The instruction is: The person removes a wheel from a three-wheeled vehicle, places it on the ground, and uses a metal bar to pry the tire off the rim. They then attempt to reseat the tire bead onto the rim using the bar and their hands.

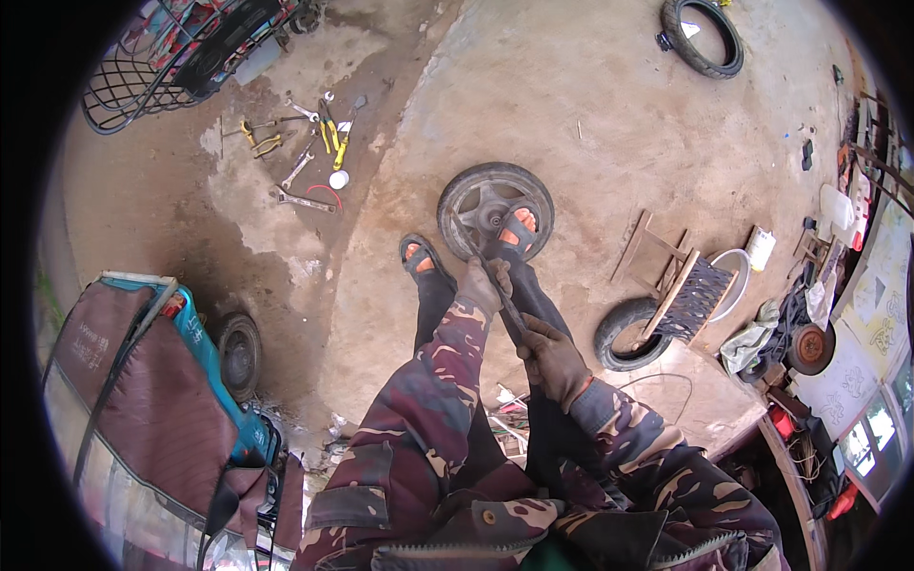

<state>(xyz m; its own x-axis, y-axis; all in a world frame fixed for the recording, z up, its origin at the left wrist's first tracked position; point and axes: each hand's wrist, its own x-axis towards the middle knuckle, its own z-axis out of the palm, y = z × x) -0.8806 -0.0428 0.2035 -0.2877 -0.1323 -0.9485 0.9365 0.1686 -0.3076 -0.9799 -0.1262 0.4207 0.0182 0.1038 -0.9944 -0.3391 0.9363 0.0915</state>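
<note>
A long, dark metal bar that looks like a tyre lever [508,309] slants from my lap side toward the wheel. My left hand [479,287] is closed round its middle, and my right hand [555,362] grips its nearer end. Beyond my hands a spoked wheel with its tyre [457,183] lies flat on the ground. My right sandalled foot [519,230] rests on that wheel, while the left foot [417,254] stands on the ground beside it. The lever's far end lies over the wheel; whether it touches the rim I cannot tell.
Wrenches, pliers and screwdrivers [297,169] are spread on the ground at the far left. A brown-seated vehicle [143,381] stands at the left. On the right are a wooden stool [698,300] and a loose tyre [609,354]. Another tyre [731,57] lies far right.
</note>
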